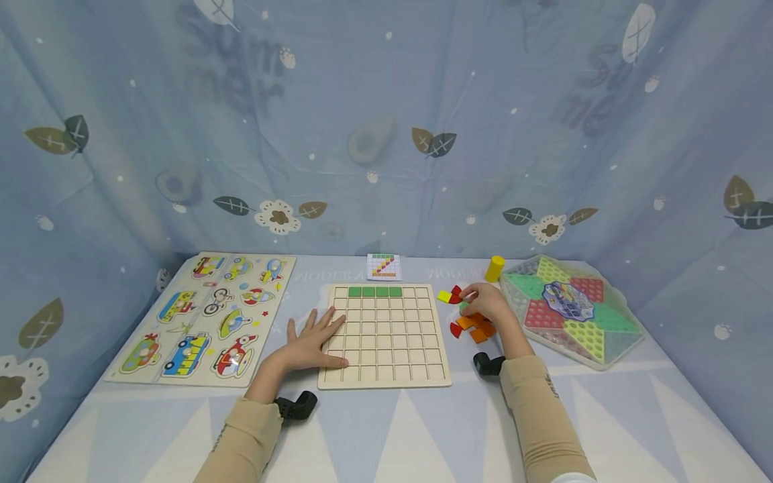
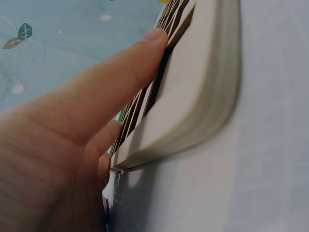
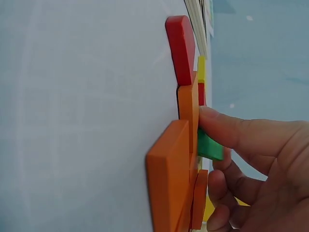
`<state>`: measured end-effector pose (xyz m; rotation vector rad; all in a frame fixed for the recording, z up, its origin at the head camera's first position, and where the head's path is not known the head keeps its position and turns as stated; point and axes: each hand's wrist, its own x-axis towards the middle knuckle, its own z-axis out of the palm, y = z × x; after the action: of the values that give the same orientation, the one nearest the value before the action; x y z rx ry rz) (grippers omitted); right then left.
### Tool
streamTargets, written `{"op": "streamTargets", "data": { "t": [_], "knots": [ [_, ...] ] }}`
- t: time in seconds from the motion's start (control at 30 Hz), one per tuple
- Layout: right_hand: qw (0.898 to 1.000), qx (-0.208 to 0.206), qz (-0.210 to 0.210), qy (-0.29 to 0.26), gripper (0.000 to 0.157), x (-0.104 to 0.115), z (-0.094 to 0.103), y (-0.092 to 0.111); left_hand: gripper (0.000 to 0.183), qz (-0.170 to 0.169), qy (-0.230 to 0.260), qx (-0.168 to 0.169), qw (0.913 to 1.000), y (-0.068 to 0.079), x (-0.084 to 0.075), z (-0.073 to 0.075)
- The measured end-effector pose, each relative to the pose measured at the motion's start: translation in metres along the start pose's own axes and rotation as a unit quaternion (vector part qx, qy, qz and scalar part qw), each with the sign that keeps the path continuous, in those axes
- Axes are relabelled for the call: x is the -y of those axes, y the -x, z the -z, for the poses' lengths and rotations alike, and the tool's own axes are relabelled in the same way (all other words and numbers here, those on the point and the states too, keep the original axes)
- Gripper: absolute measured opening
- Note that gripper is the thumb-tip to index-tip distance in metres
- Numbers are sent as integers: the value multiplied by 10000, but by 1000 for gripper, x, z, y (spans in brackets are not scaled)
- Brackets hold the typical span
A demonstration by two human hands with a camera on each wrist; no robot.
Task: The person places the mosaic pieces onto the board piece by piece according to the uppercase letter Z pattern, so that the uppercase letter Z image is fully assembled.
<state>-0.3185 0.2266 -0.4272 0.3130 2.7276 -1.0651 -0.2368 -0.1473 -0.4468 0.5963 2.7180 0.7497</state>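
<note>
My left hand [image 1: 306, 347] lies spread on the left edge of a wooden grid board [image 1: 386, 384], its thumb [image 2: 149, 43] and fingertips on the frame and near cells. Several green tiles [image 1: 376, 292] fill part of the board's top row. To the right of the board, my right hand [image 1: 488, 302] reaches into a loose pile of pieces. Its thumb and fingers pinch a green tile [image 3: 210, 146]. Orange tiles [image 3: 169, 176] lie close under the hand, with a red rounded piece [image 3: 181, 48] and a yellow tile [image 1: 444, 296] beside them.
Behind the board stands a small pattern card [image 1: 383, 267]. A yellow cylinder [image 1: 494, 269] is behind the pile. A star-patterned game board [image 1: 594, 322] lies at the right, a vehicle picture puzzle [image 1: 199, 318] at the left. A patterned curtain [image 1: 386, 134] hangs behind the table.
</note>
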Motion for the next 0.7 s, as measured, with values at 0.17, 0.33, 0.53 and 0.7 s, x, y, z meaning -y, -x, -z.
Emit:
{"op": "streamTargets", "data": {
  "t": [0.17,0.33,0.53,0.7],
  "knots": [
    [9998,-84,196,-7,26,0,1,1,94,18,12,-25,10000,0,0,0],
    [9975,-172,546,-416,23,5,2,0,94,36,23,-28,10000,0,-1,0],
    [9902,145,789,-1140,29,20,-4,1,94,37,2,-21,10000,0,-1,1],
    [9852,405,703,-1509,34,37,-15,2,95,13,-30,-23,10000,0,-1,0]
  ]
}}
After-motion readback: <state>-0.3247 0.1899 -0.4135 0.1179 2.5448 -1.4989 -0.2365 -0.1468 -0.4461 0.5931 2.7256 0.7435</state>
